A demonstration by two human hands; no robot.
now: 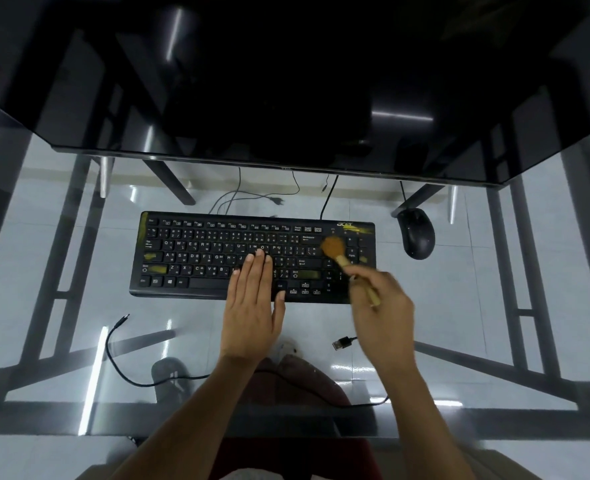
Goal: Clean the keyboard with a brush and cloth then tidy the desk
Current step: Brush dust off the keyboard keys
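A black keyboard [196,254] with yellowish smears lies on the glass desk [44,323]. My left hand [252,306] rests flat on its middle keys, fingers straight. My right hand [383,306] grips the wooden handle of a small brush [335,249]. The brush's orange bristles touch the keys at the keyboard's right end, near the number pad. No cloth is in view.
A black mouse [418,233] sits right of the keyboard. A loose black USB cable [120,358] curves across the desk's near side, with its plug [340,342] by my right wrist. A dark monitor [286,81] looms behind the keyboard. Floor and desk frame show through the glass.
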